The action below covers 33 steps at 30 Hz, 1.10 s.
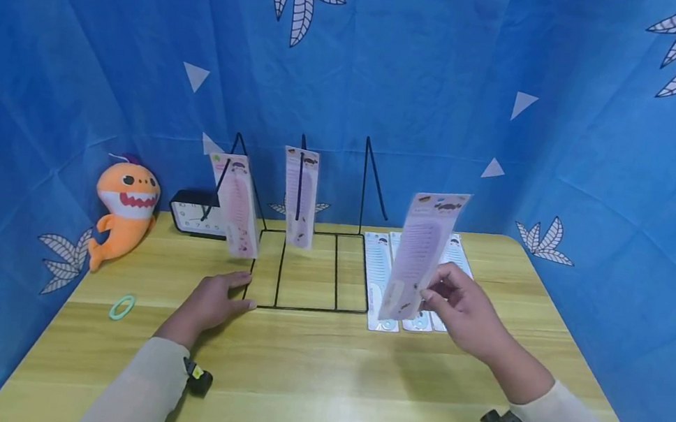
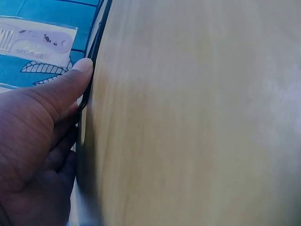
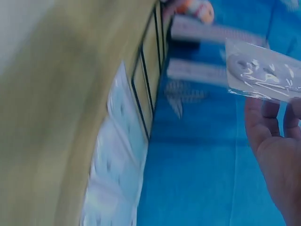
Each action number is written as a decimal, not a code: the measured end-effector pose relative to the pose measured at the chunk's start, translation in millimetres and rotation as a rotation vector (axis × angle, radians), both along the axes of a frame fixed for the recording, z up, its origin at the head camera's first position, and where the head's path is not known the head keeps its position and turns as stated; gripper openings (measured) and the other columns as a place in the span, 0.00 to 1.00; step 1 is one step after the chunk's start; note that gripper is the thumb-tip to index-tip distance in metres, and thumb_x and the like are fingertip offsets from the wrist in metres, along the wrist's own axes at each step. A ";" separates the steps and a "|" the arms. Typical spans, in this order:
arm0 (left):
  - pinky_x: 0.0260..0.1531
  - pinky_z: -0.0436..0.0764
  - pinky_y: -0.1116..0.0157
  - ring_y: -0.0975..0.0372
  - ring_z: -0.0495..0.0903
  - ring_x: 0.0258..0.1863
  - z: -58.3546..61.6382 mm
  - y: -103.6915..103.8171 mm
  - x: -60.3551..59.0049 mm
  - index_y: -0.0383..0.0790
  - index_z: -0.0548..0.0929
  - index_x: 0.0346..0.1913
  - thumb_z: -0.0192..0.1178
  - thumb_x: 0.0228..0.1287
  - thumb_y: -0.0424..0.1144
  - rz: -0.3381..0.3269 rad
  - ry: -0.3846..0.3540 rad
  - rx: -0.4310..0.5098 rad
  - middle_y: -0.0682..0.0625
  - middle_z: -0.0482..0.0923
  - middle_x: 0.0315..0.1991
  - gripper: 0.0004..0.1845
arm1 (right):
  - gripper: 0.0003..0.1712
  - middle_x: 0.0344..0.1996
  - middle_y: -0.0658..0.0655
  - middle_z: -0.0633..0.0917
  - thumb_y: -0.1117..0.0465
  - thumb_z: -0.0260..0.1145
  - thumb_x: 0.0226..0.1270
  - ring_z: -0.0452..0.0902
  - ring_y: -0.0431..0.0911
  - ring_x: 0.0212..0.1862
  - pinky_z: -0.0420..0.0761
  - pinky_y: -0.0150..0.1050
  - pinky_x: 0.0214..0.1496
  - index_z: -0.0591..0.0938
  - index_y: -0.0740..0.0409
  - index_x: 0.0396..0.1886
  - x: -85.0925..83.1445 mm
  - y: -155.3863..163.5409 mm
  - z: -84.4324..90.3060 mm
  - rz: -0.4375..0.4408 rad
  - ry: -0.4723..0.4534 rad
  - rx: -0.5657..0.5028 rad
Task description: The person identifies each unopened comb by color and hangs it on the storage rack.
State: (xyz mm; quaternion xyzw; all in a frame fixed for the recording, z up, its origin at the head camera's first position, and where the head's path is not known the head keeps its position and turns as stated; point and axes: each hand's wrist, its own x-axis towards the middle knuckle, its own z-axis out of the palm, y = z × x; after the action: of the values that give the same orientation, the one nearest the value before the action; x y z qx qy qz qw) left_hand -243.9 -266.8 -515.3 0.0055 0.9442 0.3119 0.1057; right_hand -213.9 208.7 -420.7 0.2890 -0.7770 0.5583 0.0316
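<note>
Your right hand (image 1: 465, 311) pinches a packaged comb (image 1: 421, 253) upright above the table, right of the wire rack (image 1: 305, 270). Only your left wrist view shows your left hand's (image 1: 216, 298) thumb (image 2: 70, 87) pressing the rack's edge.

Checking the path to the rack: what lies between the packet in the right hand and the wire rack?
In the head view, only flat packets lying on the table beside the wire rack; the held packet hangs above them.

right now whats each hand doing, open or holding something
Left hand: open, resting on the table, thumb against the wire rack.
Right hand: pinching a pink comb pack, held upright.
</note>
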 end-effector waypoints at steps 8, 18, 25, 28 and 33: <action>0.85 0.61 0.39 0.41 0.60 0.86 -1.8 -1.1 1.7 0.45 0.73 0.81 0.72 0.75 0.51 -0.016 0.025 -0.005 0.46 0.66 0.85 0.37 | 0.07 0.46 0.61 0.88 0.76 0.63 0.79 0.90 0.45 0.50 0.96 0.44 0.46 0.79 0.62 0.46 15.5 -50.3 -23.5 0.065 0.047 0.087; 0.86 0.60 0.40 0.43 0.60 0.86 2.3 -2.4 0.5 0.45 0.73 0.81 0.72 0.75 0.50 -0.022 0.028 -0.011 0.46 0.66 0.85 0.37 | 0.07 0.45 0.57 0.88 0.72 0.64 0.80 0.89 0.50 0.52 0.94 0.36 0.49 0.79 0.57 0.42 15.0 -92.8 -45.8 -0.003 -0.068 0.138; 0.85 0.62 0.40 0.42 0.61 0.86 -1.5 -3.0 -1.2 0.44 0.75 0.81 0.73 0.74 0.50 -0.035 0.039 -0.002 0.46 0.67 0.84 0.37 | 0.08 0.46 0.55 0.90 0.70 0.66 0.79 0.89 0.52 0.54 0.91 0.34 0.46 0.79 0.53 0.41 13.9 -117.0 -42.6 -0.044 -0.058 0.195; 0.85 0.62 0.40 0.42 0.61 0.86 -1.8 -3.4 -1.2 0.43 0.75 0.81 0.73 0.74 0.50 -0.032 0.042 0.000 0.46 0.67 0.84 0.37 | 0.07 0.45 0.55 0.90 0.70 0.66 0.79 0.88 0.51 0.52 0.91 0.34 0.47 0.79 0.54 0.41 9.4 -126.6 -41.6 -0.047 -0.047 0.190; 0.85 0.62 0.40 0.42 0.60 0.86 -0.7 -2.6 -0.9 0.44 0.74 0.81 0.72 0.75 0.51 -0.033 0.035 -0.002 0.46 0.67 0.84 0.37 | 0.07 0.45 0.53 0.90 0.69 0.65 0.80 0.87 0.48 0.53 0.90 0.39 0.49 0.78 0.52 0.42 1.8 -140.3 -40.6 -0.054 -0.066 0.176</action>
State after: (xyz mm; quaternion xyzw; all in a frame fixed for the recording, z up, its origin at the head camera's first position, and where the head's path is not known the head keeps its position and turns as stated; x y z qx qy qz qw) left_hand -244.7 -269.4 -516.0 0.0267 0.9459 0.3092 0.0943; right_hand -212.1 68.4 -461.3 0.2510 -0.8312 0.4960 -0.0044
